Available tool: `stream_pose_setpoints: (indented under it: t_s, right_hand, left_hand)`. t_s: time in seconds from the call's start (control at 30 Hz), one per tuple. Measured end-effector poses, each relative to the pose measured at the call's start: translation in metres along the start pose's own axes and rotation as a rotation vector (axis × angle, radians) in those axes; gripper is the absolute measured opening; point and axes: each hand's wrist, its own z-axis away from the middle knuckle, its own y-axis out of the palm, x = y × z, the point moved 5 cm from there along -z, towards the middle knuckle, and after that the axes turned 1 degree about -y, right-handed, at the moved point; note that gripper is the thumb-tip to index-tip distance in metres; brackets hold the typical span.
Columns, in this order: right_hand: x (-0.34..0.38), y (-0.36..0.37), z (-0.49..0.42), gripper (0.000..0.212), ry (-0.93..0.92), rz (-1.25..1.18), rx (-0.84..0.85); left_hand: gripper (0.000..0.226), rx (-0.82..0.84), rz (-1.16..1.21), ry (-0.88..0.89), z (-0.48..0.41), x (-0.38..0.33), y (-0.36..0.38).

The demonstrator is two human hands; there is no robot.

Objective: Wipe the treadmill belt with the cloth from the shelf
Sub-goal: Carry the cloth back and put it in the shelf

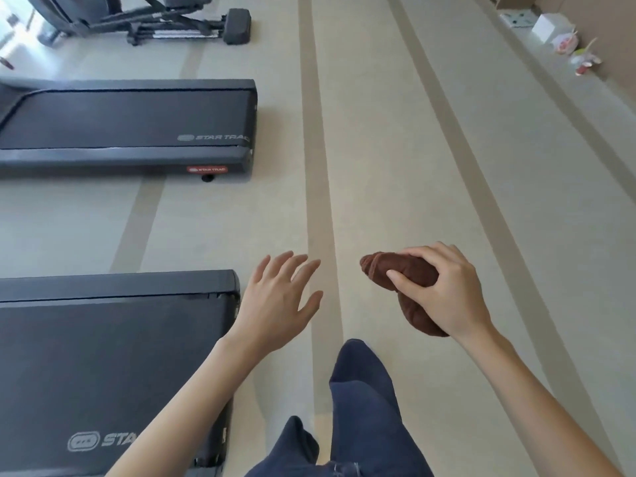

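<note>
The right hand [447,290] grips the bunched brown cloth [395,270] in the air, off to the right of the near treadmill belt [103,366], while the left hand [278,301] hovers with fingers spread just past the belt's right end. To wipe well, I judge the cloth should be shaken flat, then carried over and pressed onto the belt in long overlapping strokes.

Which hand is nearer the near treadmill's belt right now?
Left. The left hand hovers open just off the end of the near treadmill, beside its belt; the right hand, gripping the brown cloth, is farther right over the floor.
</note>
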Motion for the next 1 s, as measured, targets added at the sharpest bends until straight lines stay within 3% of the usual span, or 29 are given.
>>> stream_pose_setpoints:
  t_s: [0.27,0.47,0.67,1.0]
  right_hand:
    - [-0.052,-0.011,-0.149,0.031,-0.085,-0.067,0.064]
    - [-0.064,0.022,-0.238,0.032,-0.148,-0.118,0.19]
    - [-0.046,0.079,-0.31,0.034,-0.267,-0.145,0.292]
    - [0.005,0.161,-0.461,0.043,-0.351,-0.128,0.328]
  left_hand:
    - [0.055,-0.049,0.007,-0.189,-0.117,-0.001,-0.01]
    - [0.054,-0.041,-0.017,-0.303,-0.164,0.015,-0.007]
    - [0.056,-0.047,-0.028,-0.49,-0.195,0.073,-0.011]
    - [0.06,-0.133,0.015,-0.54,-0.32,0.194,-0.049]
